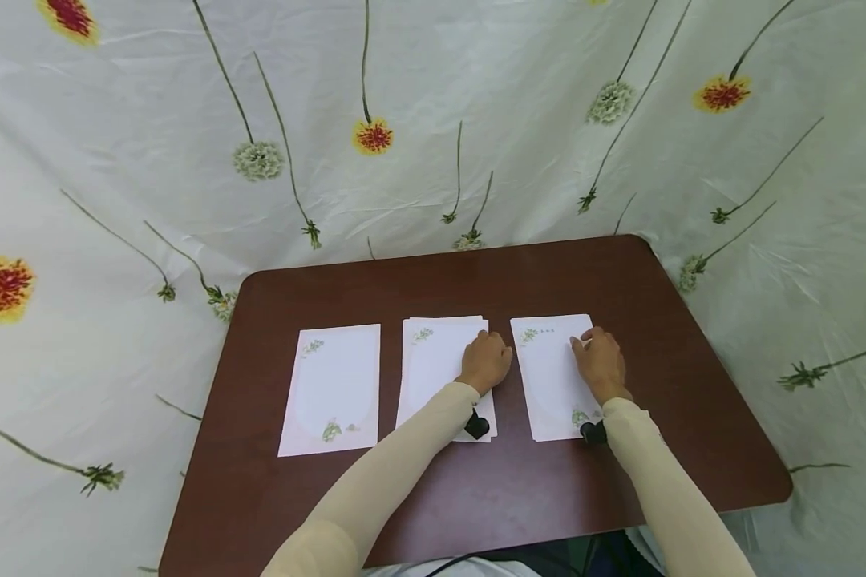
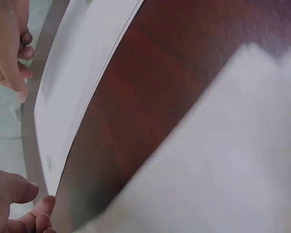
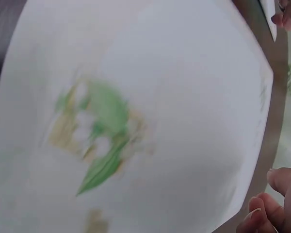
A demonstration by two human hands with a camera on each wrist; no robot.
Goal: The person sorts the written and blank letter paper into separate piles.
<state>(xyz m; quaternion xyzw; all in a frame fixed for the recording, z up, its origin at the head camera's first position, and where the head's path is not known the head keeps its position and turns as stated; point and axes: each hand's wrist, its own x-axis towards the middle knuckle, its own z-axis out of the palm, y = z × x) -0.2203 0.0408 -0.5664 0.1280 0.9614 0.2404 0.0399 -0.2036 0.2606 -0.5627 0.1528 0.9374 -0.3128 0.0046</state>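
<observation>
Three portions of white paper with printed green floral motifs lie side by side: a left sheet [image 1: 335, 389], a middle stack [image 1: 433, 369] with slightly uneven edges, and a right stack [image 1: 548, 377]. My left hand [image 1: 487, 362] is over the middle stack's upper right edge, its fingers toward the right stack. In the left wrist view its fingertips [image 2: 44, 206] are at a paper corner, thumb apart. My right hand [image 1: 600, 365] rests at the right stack's upper right edge. The right wrist view shows its thumb and fingers [image 3: 262, 213] loosely bent, a gap between them, beside the paper's corner.
The papers lie on a dark brown table [image 1: 433, 284] with rounded corners. Behind and beside it hangs a pale flower-printed cloth [image 1: 433, 72]. Black straps show at both wrists. A dark cable runs near the table's front edge.
</observation>
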